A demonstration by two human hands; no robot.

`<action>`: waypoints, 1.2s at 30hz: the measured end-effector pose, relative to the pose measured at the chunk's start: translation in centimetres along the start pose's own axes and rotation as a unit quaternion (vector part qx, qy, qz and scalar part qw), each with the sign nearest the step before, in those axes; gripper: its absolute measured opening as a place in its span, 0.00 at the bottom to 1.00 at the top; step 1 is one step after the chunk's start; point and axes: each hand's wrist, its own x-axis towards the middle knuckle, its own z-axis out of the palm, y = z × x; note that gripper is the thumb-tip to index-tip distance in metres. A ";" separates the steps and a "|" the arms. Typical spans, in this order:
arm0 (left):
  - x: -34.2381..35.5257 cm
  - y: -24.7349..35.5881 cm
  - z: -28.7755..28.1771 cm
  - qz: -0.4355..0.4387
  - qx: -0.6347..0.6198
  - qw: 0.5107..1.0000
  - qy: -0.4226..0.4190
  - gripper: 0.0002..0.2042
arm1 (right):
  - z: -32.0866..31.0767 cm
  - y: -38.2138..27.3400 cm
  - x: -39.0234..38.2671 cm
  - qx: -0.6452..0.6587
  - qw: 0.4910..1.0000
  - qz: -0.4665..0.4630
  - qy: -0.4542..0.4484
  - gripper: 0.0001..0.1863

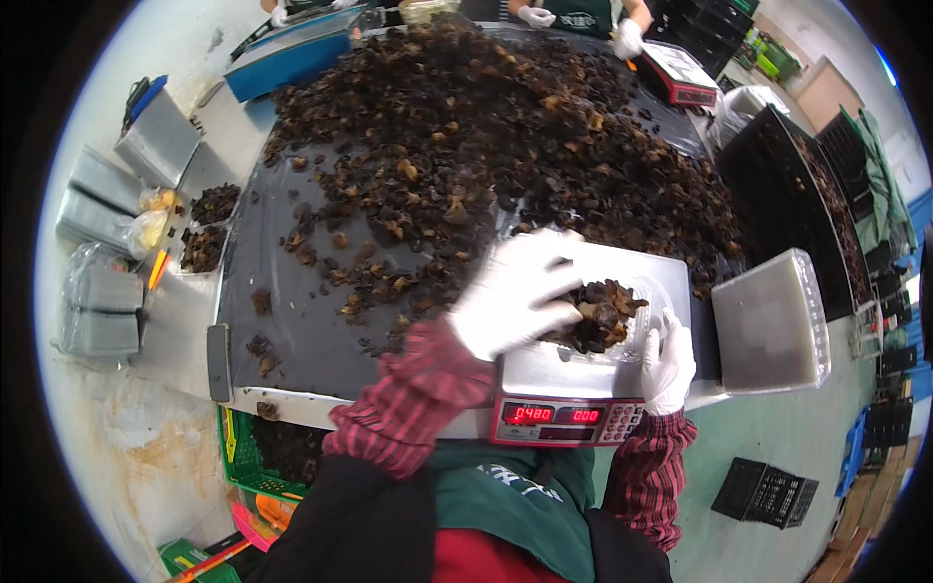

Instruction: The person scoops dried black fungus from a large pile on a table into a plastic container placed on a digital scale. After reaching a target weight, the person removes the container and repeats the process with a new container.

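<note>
A clear plastic tray (637,340) holding brown-black wood ear mushrooms (603,316) rests on the steel plate of a red-framed digital scale (520,377), whose display is lit. My white-gloved right hand (669,367) grips the tray's right rim between thumb and fingers. Over the tray's left side is my white-gloved left hand (515,296), blurred by motion. Its fingers look stretched and apart, and I make out nothing held in them. That hand hides the tray's left end. Behind the scale spreads a large heap of loose wood ear mushrooms (437,185).
A stack of clear trays (773,325) stands right of the scale. A phone (220,362) lies at the table's left edge. Further left are steel bins (160,136). Across the table, a co-worker's gloved hand (629,39) is near a second scale (680,73). A black crate (765,493) sits on the floor.
</note>
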 end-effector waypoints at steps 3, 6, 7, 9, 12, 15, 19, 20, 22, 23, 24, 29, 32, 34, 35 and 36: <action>-4.2 -3.8 -2.7 -0.111 0.123 0.984 0.066 0.16 | -0.9 0.8 -0.9 0.006 1.000 0.020 0.019 0.14; -10.2 -8.7 -3.4 -0.257 0.175 0.950 0.013 0.14 | -2.0 1.0 -1.5 0.025 0.999 0.045 0.012 0.12; -12.0 -9.8 -3.3 -0.279 0.189 0.941 -0.011 0.15 | -2.3 1.1 -1.7 0.035 0.998 0.052 0.009 0.12; -13.7 -10.0 -2.5 -0.292 0.182 0.939 -0.014 0.14 | -2.6 1.2 -2.0 0.042 0.997 0.071 0.003 0.11; -14.7 -11.9 -1.1 -0.284 0.183 0.940 -0.049 0.12 | -2.4 1.8 -1.9 0.012 0.999 0.027 0.029 0.11; -14.8 -12.4 -1.1 -0.292 0.116 0.949 0.006 0.07 | -2.7 1.6 -2.3 0.049 0.997 0.056 0.013 0.11; -14.5 -11.9 -2.3 -0.318 0.132 0.938 0.029 0.07 | -2.8 1.6 -2.7 0.047 0.996 0.070 0.011 0.10; -14.8 -12.0 -2.6 -0.303 0.125 0.943 0.049 0.07 | -2.9 1.6 -2.8 0.049 0.996 0.076 0.009 0.10; -14.5 -11.7 -3.4 -0.257 0.138 0.951 0.103 0.06 | -3.1 1.5 -2.8 0.054 0.995 0.085 0.005 0.10; -14.3 -11.5 -3.8 -0.222 0.160 0.953 0.130 0.06 | -3.0 1.5 -2.9 0.056 0.995 0.081 0.008 0.10; -13.8 -10.8 -4.2 -0.273 0.083 0.947 0.152 0.06 | -2.8 1.7 -2.9 0.056 0.995 0.077 0.011 0.11; -9.1 -7.4 -4.4 -0.290 -0.013 0.936 0.197 0.08 | -2.6 1.5 -3.0 0.051 0.996 0.076 0.004 0.11; -5.8 -4.8 -3.6 -0.226 -0.051 0.954 0.192 0.10 | -2.7 1.5 -3.1 0.050 0.996 0.071 0.009 0.11; -3.2 -2.5 -2.5 -0.127 -0.006 0.979 0.162 0.10 | -2.6 1.5 -3.2 0.047 0.997 0.062 0.016 0.11; -1.9 -1.1 -1.6 -0.087 0.018 0.987 0.137 0.09 | -2.6 1.6 -3.1 0.045 0.998 0.047 0.024 0.11; -0.8 -0.3 -0.4 -0.015 0.064 0.992 0.104 0.09 | -2.4 1.4 -3.0 0.046 0.998 0.031 0.030 0.12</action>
